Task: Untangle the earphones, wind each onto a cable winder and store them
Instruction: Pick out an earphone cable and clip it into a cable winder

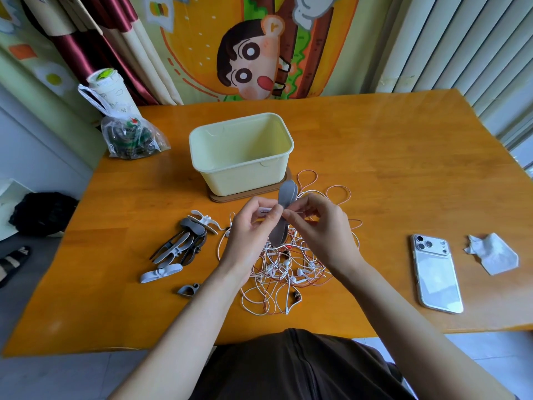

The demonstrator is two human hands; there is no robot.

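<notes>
Both hands pinch one grey winder (287, 193), held upright in the air just in front of the box (239, 180). The left hand (251, 226) takes its middle from one side with curled fingers, and the right hand (320, 226) from the other side. A white cable end (264, 210) shows at the left fingertips, against the winder; whether any turn is laid on it I cannot tell. Under the hands, in front of the box, the earphones (285, 269) lie as one tangle of white and red cords. The spare winders (184, 243) lie in front of the box, to its left, all bare. Inside the box no wound earphone shows. I judge the task is near its beginning: nearly all the untangling, winding and storing is left.
</notes>
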